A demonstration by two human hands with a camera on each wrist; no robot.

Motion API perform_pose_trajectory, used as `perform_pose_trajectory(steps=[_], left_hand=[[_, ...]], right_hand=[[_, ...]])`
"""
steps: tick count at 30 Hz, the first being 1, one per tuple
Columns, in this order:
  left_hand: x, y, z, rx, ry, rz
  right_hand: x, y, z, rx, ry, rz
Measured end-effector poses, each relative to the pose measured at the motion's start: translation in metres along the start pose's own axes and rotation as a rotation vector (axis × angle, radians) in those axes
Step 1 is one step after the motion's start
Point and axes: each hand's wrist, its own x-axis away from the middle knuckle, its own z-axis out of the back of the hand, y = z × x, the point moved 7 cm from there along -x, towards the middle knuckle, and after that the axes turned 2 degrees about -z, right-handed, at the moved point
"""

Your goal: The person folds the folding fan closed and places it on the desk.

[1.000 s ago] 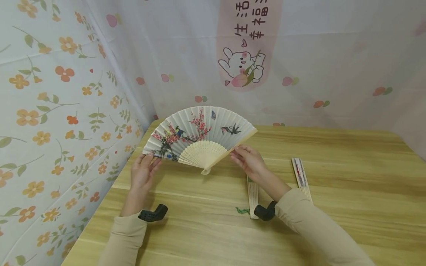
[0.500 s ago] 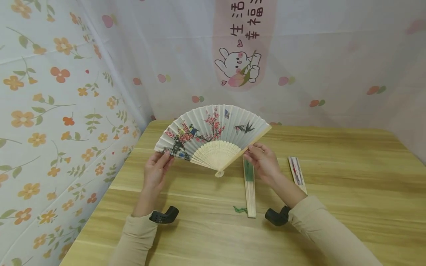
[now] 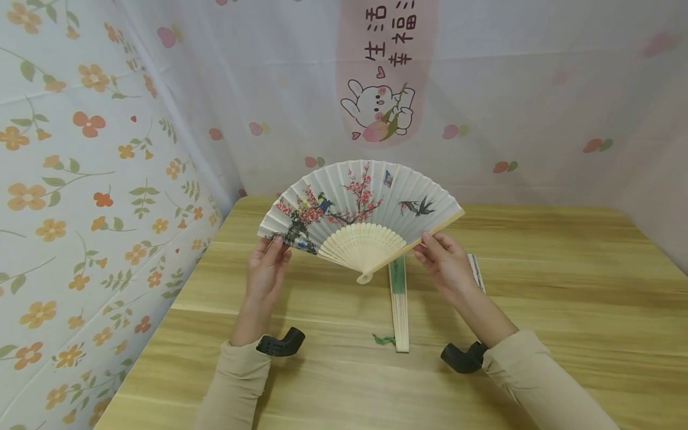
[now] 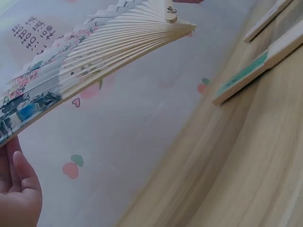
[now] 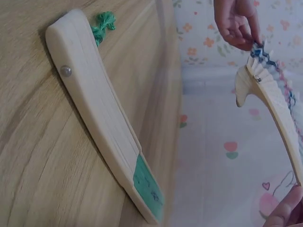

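A folding fan is spread wide above the table, white with pink blossom, birds and pale pierced ribs. My left hand pinches its left end between thumb and fingers; in the left wrist view that hand shows at the fan's lower edge. On the other side my right hand grips the right guard stick partway along. Below the spread fan lies a closed green folding fan with a green tassel. The right wrist view shows this closed fan and its metal rivet up close.
Another closed fan lies on the wooden table at the right, partly hidden behind my right hand. A floral curtain hangs along the left side, and a white printed cloth hangs behind the table.
Both hands have moved to the right with the spread fan, which also rises slightly. The right hand now covers more of the closed fan at the right; the green one shows more fully.
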Motion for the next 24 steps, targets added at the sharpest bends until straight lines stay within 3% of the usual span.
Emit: perform_pose_trajectory(steps=[7, 12, 24], left_hand=[[0.003, 0.000, -0.009, 0.041, -0.112, -0.041], [0.003, 0.002, -0.013, 0.136, -0.176, -0.048], [0.005, 0.001, -0.023, 0.116, -0.198, -0.057]], right_hand=[[0.003, -0.006, 0.008, -0.054, -0.046, 0.047], [0.006, -0.009, 0.008, -0.058, -0.110, 0.081], [0.011, -0.018, 0.002, 0.031, -0.214, 0.147]])
